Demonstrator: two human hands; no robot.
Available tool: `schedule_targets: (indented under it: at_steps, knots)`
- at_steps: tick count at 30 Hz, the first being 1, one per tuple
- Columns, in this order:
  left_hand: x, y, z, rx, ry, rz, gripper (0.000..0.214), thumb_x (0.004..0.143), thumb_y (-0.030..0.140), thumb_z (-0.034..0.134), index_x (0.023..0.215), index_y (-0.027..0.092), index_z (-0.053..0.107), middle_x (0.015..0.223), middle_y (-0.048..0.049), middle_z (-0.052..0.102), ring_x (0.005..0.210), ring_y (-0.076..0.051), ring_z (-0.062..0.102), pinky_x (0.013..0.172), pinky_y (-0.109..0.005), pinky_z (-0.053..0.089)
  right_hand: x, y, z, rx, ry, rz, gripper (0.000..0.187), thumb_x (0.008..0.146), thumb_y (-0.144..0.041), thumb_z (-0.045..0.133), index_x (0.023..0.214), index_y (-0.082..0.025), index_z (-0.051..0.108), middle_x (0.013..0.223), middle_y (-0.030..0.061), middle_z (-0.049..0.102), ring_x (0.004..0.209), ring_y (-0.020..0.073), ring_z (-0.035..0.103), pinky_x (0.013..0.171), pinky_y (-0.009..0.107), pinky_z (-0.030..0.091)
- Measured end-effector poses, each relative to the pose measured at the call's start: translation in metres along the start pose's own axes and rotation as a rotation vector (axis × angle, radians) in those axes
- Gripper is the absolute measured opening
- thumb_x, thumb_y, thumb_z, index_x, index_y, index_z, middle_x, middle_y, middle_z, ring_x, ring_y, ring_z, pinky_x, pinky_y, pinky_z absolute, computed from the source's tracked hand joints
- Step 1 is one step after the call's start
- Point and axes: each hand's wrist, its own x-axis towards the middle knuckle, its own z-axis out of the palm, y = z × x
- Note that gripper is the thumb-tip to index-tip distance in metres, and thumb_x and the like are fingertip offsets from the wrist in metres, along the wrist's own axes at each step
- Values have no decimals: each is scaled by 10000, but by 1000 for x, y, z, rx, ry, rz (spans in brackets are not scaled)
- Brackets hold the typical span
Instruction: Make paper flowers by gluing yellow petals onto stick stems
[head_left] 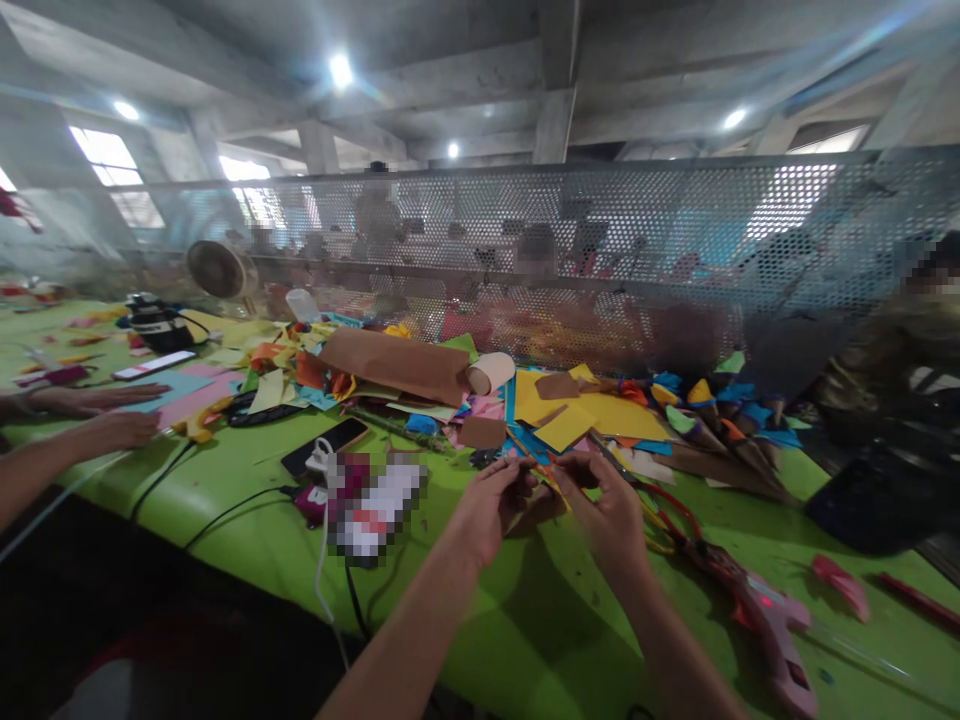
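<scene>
My left hand (491,505) and my right hand (606,505) are close together above the green table. Both pinch a small orange-yellow piece of paper (541,468); my fingers hide part of it, so its exact shape is unclear. Just beyond my fingertips lie yellow paper sheets (619,412) and a brown paper piece (481,432). A pink hot glue gun (772,625) with a red light rests to the right of my right forearm. Red-handled scissors (679,508) appear to lie beside my right wrist.
A power strip (319,503), a dark phone (326,446) and cables are left of my hands. Another person's hands (112,425) work at far left by a yellow glue gun (201,420). Paper cones (739,440) lie at right; a perforated metal screen (487,225) stands behind.
</scene>
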Motion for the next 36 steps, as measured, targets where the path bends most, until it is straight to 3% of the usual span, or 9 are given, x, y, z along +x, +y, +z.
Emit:
schedule_targets:
  at_steps: [3, 5, 9, 15, 21, 26, 31, 33, 36]
  knots:
    - [1, 0, 0, -19, 8, -43, 335, 679, 386, 819, 823, 105, 710, 637, 5, 619, 553, -66, 533, 535, -184, 392, 0, 0, 0, 3, 2, 1, 143, 860, -336, 647, 912, -203, 655, 849, 39, 679, 747, 190, 623, 703, 303, 494]
    - [3, -2, -2, 4, 19, 0, 377, 635, 432, 841, 784, 117, 696, 624, 19, 599, 526, -51, 494, 513, -174, 364, 0, -1, 0, -8, -2, -10, 139, 859, -331, 648, 915, -206, 669, 852, 39, 680, 752, 193, 620, 701, 303, 489]
    - [6, -6, -5, 108, 48, 156, 352, 562, 389, 876, 729, 137, 694, 625, 15, 610, 536, -54, 473, 503, -175, 318, 0, -6, -1, 9, -62, -31, 165, 876, -320, 625, 977, -221, 711, 890, 44, 694, 777, 197, 626, 704, 304, 491]
    - [8, -5, -1, 213, 78, 235, 390, 552, 405, 848, 821, 137, 763, 674, -23, 668, 554, -73, 467, 526, -202, 299, 1, -13, -1, 104, -148, -39, 210, 902, -307, 589, 1032, -238, 738, 988, 66, 712, 910, 220, 656, 809, 334, 510]
    - [3, 3, 9, 455, 65, 370, 238, 642, 342, 751, 792, 157, 764, 699, -33, 694, 602, -120, 513, 593, -242, 364, 0, -11, 0, 92, -164, -49, 193, 882, -306, 613, 1003, -254, 754, 977, 61, 720, 911, 221, 665, 813, 338, 520]
    - [5, 0, 11, 472, 107, 459, 146, 676, 299, 742, 719, 165, 702, 650, -6, 659, 604, -123, 521, 598, -239, 387, -1, -14, -2, 128, -215, -20, 238, 877, -348, 621, 1053, -249, 747, 1014, 71, 710, 949, 236, 649, 813, 341, 515]
    - [9, -4, 5, 122, 133, 355, 207, 666, 296, 785, 776, 147, 694, 685, 5, 650, 557, -69, 493, 554, -188, 382, 0, -15, -3, 140, -167, 44, 279, 873, -396, 625, 1094, -252, 717, 940, 44, 691, 851, 218, 631, 768, 333, 500]
    - [7, -3, 5, -31, 92, 268, 246, 636, 246, 803, 833, 139, 701, 721, -10, 674, 586, -74, 547, 585, -184, 424, -1, -15, -4, 148, -113, 58, 282, 878, -404, 618, 1096, -248, 704, 982, 51, 691, 897, 229, 629, 796, 345, 495]
    - [-2, -3, 12, -64, 55, 185, 271, 648, 163, 774, 909, 129, 707, 760, -41, 707, 633, -101, 619, 663, -218, 489, 0, -18, -6, 151, -25, 20, 289, 887, -403, 601, 1112, -243, 686, 1090, 70, 674, 1037, 257, 601, 874, 373, 481]
